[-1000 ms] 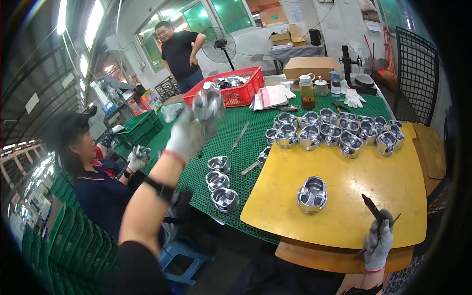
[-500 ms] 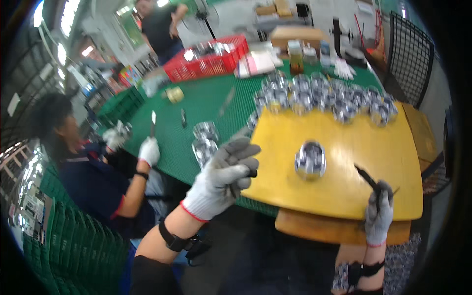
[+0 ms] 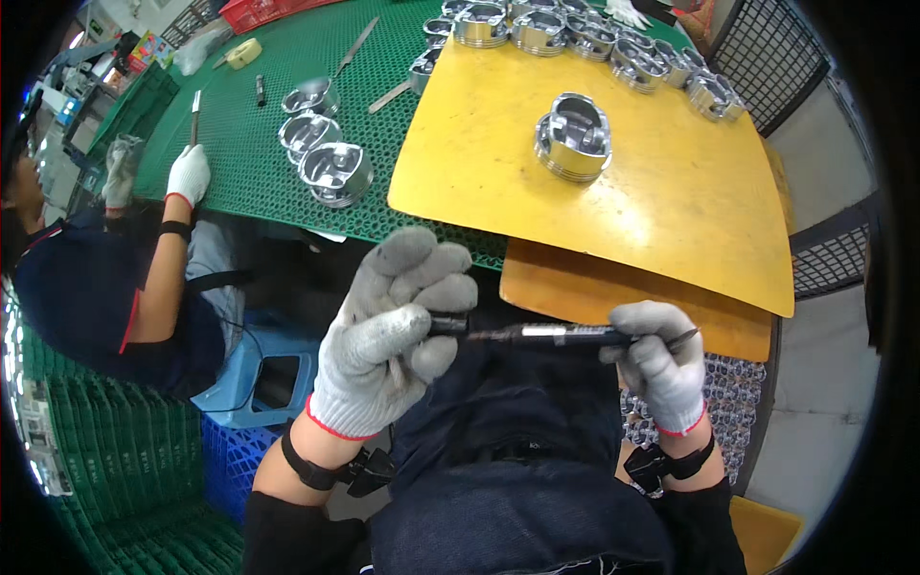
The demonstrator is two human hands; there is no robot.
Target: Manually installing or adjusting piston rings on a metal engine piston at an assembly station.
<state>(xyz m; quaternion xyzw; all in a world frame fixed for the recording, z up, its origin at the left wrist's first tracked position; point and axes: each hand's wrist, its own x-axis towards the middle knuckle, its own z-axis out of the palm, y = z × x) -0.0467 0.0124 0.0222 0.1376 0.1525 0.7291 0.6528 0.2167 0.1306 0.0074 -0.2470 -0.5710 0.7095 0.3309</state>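
Both my hands wear pale gloves and are raised in front of my lap. My left hand pinches a short black cap between thumb and fingers. In my right hand is a black marker pen, held level, its narrow end right by the cap; whether they touch, I cannot tell. A thin pointed piece sticks out past the right fingers; what it belongs to is hidden. Beyond my hands, a shiny metal piston stands alone on the yellow board.
Several pistons crowd the board's far edge; others stand on the green mat. A co-worker's gloved hand holds a thin tool at left. A metal strip, tape roll and blue stool are also there.
My hands have come together over my lap, bringing the marker's end to the cap. The view has tilted downward, and the co-worker now appears farther left.
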